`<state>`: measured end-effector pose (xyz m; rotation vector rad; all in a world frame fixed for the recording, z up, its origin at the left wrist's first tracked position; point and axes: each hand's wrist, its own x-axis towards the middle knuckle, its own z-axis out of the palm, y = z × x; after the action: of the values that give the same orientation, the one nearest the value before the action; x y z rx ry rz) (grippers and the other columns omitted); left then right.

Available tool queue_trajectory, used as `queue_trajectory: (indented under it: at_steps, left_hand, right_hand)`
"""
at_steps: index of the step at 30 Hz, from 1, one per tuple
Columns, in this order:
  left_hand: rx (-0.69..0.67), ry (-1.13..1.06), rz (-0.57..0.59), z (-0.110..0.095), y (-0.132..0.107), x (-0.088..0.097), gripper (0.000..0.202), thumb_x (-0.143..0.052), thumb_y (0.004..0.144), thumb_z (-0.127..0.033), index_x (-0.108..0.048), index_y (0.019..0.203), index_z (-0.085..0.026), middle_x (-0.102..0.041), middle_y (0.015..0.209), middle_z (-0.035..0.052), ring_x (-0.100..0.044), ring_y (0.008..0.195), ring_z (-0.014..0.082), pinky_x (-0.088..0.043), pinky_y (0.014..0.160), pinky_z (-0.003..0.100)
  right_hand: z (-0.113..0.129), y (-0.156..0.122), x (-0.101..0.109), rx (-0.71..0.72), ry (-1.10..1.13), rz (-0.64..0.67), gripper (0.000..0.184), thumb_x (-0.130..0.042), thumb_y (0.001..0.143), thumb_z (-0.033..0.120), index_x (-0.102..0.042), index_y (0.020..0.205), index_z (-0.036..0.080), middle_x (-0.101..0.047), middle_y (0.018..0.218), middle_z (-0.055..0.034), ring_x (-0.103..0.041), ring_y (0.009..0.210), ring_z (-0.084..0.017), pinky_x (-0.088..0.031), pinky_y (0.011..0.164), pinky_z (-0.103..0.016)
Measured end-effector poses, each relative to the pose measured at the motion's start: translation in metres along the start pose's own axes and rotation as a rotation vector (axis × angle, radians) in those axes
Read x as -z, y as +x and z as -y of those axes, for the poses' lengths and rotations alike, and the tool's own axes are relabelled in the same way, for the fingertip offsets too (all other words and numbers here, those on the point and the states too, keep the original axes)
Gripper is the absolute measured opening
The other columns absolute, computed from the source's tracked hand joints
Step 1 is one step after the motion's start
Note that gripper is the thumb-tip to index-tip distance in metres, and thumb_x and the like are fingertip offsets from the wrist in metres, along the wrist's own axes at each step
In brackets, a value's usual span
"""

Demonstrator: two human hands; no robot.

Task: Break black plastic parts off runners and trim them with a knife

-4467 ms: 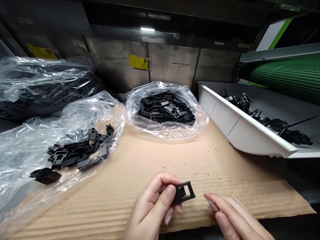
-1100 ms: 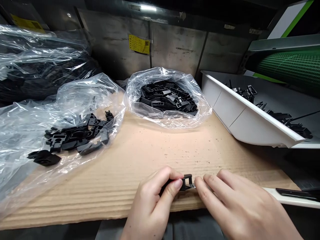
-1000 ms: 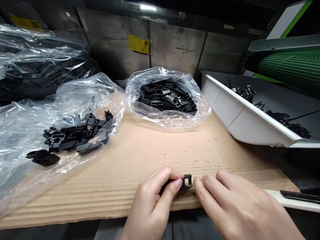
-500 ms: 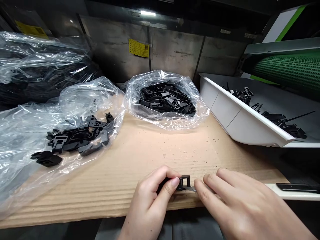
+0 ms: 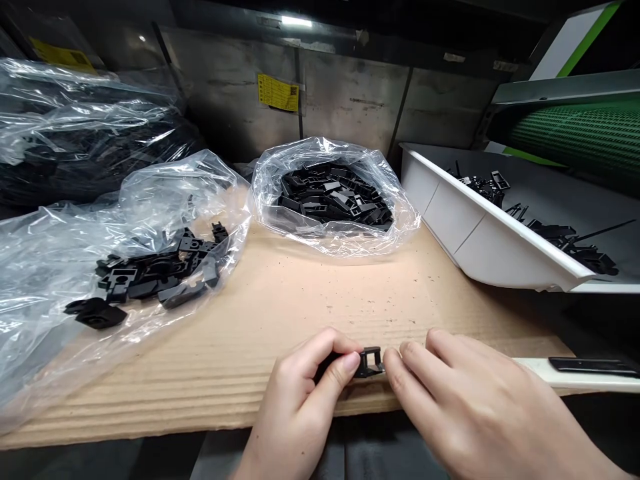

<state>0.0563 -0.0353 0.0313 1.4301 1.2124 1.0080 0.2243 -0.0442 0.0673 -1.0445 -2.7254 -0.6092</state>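
Observation:
My left hand (image 5: 300, 407) pinches a small black plastic frame part (image 5: 370, 362) between thumb and fingers, low over the front edge of the cardboard sheet (image 5: 280, 313). My right hand (image 5: 475, 413) is closed around a thin metal blade, its fingertips pressed against the part's right side. The blade itself is nearly hidden by the fingers.
A clear bag of black parts (image 5: 333, 197) stands at the back middle. Another open bag with loose black parts (image 5: 150, 277) lies at the left, with fuller bags (image 5: 75, 147) behind it. A white tray (image 5: 480, 233) with black parts sits at the right under a green conveyor (image 5: 575, 133).
Both hands have come down to the cardboard's front edge and closed together on the part. The metal tip that showed half a second ago is now hidden between part and fingers.

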Motion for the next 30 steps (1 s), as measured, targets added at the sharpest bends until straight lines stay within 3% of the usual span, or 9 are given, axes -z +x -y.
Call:
queue_trajectory:
  at_steps: [6,9,14,18,20,23,26,28,30]
  left_hand:
    - [-0.005,0.036,-0.006,0.001,0.0,-0.002,0.016,-0.051,0.079,-0.023,-0.058,0.066,-0.018,-0.055,0.062,-0.0012,-0.051,0.061,0.0152,-0.039,0.057,0.021]
    - [-0.014,0.026,-0.01,0.001,-0.001,-0.001,0.015,-0.051,0.079,-0.022,-0.058,0.066,-0.018,-0.054,0.061,-0.0022,-0.05,0.06,0.0141,-0.038,0.056,0.021]
    - [-0.059,-0.12,-0.043,0.0,-0.002,0.001,0.013,-0.055,0.078,-0.017,-0.062,0.068,-0.02,-0.055,0.061,-0.0037,-0.051,0.059,0.0116,-0.039,0.057,0.018]
    - [-0.104,-0.302,-0.06,0.002,-0.004,0.0,0.011,-0.062,0.073,-0.014,-0.067,0.072,-0.024,-0.059,0.066,-0.0045,-0.053,0.061,0.01,-0.041,0.06,0.017]
    - [-0.011,-0.373,-0.06,0.002,-0.004,0.001,0.009,-0.065,0.072,-0.017,-0.067,0.078,-0.023,-0.059,0.068,-0.0044,-0.053,0.059,0.0092,-0.041,0.055,0.016]
    - [0.123,-0.468,0.067,0.001,0.001,0.005,0.028,-0.065,0.075,-0.026,-0.06,0.102,-0.023,-0.061,0.064,-0.0039,-0.056,0.055,0.0096,-0.041,0.05,0.016]
    - [0.144,-0.577,0.237,0.001,0.004,0.01,0.049,-0.066,0.075,-0.035,-0.05,0.119,-0.02,-0.068,0.074,0.0017,-0.063,0.072,0.0156,-0.047,0.066,0.023]
    - [0.154,-0.625,0.246,0.002,0.005,0.012,0.045,-0.066,0.075,-0.035,-0.053,0.116,-0.021,-0.07,0.086,0.005,-0.063,0.084,0.0185,-0.047,0.075,0.026]
    - [0.158,-0.633,0.183,0.003,0.004,0.011,0.033,-0.063,0.078,-0.031,-0.058,0.109,-0.023,-0.071,0.088,0.0042,-0.063,0.086,0.018,-0.046,0.076,0.025]
  right_hand:
    - [-0.003,0.0,0.006,0.01,0.018,0.053,0.019,-0.047,0.064,0.006,-0.06,0.071,0.019,-0.057,0.061,-0.0013,-0.052,0.051,-0.017,-0.039,0.045,-0.029]
    - [-0.012,-0.009,0.01,-0.056,0.195,0.078,0.017,-0.049,0.074,0.009,-0.06,0.079,0.02,-0.058,0.065,-0.0002,-0.055,0.055,-0.016,-0.044,0.046,-0.026]
    - [-0.011,-0.02,-0.001,-0.447,0.736,-0.057,0.021,-0.05,0.084,0.025,-0.055,0.104,0.024,-0.064,0.082,0.0,-0.064,0.07,-0.012,-0.052,0.056,-0.015]
    - [0.012,-0.011,-0.015,-0.641,1.096,-0.127,0.012,-0.052,0.082,0.025,-0.062,0.078,0.022,-0.063,0.066,0.0031,-0.063,0.058,-0.011,-0.049,0.048,-0.013]
    - [0.024,-0.007,-0.019,-0.654,1.015,-0.296,0.01,-0.054,0.08,0.02,-0.06,0.072,0.022,-0.06,0.058,0.0041,-0.058,0.049,-0.009,-0.045,0.043,-0.014]
    - [0.038,-0.006,-0.024,-0.573,0.684,-0.538,0.013,-0.057,0.078,0.011,-0.058,0.087,0.02,-0.062,0.063,0.0017,-0.057,0.05,-0.009,-0.044,0.048,-0.018]
    - [0.043,-0.008,-0.03,-0.409,0.397,-0.57,0.021,-0.057,0.077,0.005,-0.058,0.095,0.015,-0.064,0.064,-0.0031,-0.057,0.052,-0.012,-0.044,0.05,-0.023]
    - [0.044,-0.008,-0.033,-0.31,0.327,-0.572,0.019,-0.054,0.077,0.003,-0.06,0.093,0.012,-0.065,0.063,-0.0053,-0.054,0.05,-0.012,-0.044,0.046,-0.024]
    - [0.044,-0.008,-0.034,-0.267,0.355,-0.579,0.018,-0.051,0.078,0.003,-0.061,0.091,0.01,-0.065,0.064,-0.0063,-0.053,0.048,-0.012,-0.042,0.043,-0.024]
